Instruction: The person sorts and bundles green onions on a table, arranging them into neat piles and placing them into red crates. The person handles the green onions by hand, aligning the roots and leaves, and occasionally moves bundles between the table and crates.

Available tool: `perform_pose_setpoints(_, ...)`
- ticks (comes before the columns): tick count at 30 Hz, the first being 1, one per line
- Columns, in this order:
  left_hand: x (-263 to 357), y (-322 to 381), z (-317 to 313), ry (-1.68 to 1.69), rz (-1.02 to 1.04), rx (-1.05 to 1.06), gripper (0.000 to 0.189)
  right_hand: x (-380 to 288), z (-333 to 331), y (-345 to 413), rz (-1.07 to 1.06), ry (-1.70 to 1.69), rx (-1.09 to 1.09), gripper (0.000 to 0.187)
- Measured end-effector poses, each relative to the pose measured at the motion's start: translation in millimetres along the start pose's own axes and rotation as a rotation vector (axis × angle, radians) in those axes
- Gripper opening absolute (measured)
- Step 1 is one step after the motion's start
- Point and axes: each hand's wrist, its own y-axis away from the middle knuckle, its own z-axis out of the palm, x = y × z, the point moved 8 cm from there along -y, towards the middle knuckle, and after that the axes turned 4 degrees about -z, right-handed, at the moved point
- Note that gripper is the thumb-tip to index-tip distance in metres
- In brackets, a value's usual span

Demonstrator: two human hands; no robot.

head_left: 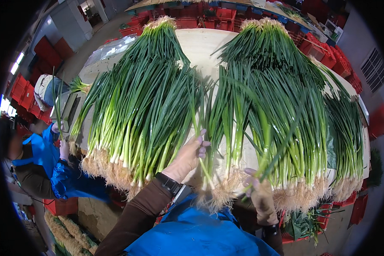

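Observation:
My left hand (187, 155) grips a green onion (206, 172) around its stalk, with the leaves pointing away from me and the roots hanging near the table's front edge. A blurred, long green leaf (266, 144) rises from my right hand (262, 195), whose fingers are closed on its lower end. On my left lies a wide pile of green onions (121, 131), roots towards me. Beyond my right hand spreads another pile of green onions (291, 134). A few loose green onions (237, 140) lie between the piles, their roots close to my right hand.
Two further bundles, the left bundle (160, 35) and the right bundle (262, 38), lie with roots facing away on the pale table (196, 44). At left, a co-worker in blue sleeves (56, 172) holds an onion. A red crate (323, 220) with green scraps stands below right.

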Motion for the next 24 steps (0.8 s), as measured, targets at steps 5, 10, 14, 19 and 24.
perform_pose_setpoints(5,36.1,14.1,-1.4,-0.178,-0.005,0.046,0.041,-39.8,-36.2,38.5,-0.342,-0.16,0.099,0.061)
perform_pose_setpoints(10,91.4,66.5,-7.0,-0.646,0.084,0.07,0.046,-60.3,-56.4,66.4,-0.42,0.316,0.299,0.059)
perform_pose_setpoints(14,144.1,98.5,-48.8,-0.921,0.243,0.189,0.052,-58.5,-41.6,60.5,-0.387,0.187,0.295,0.055)
perform_pose_setpoints(19,167.7,111.7,-100.2,-1.577,0.461,0.554,0.073,-44.0,-5.1,40.4,-0.215,-0.002,0.209,0.055)
perform_pose_setpoints(24,163.7,122.7,-88.9,-1.937,0.824,0.58,0.084,-43.2,10.0,42.0,-0.168,-0.058,0.149,0.049)
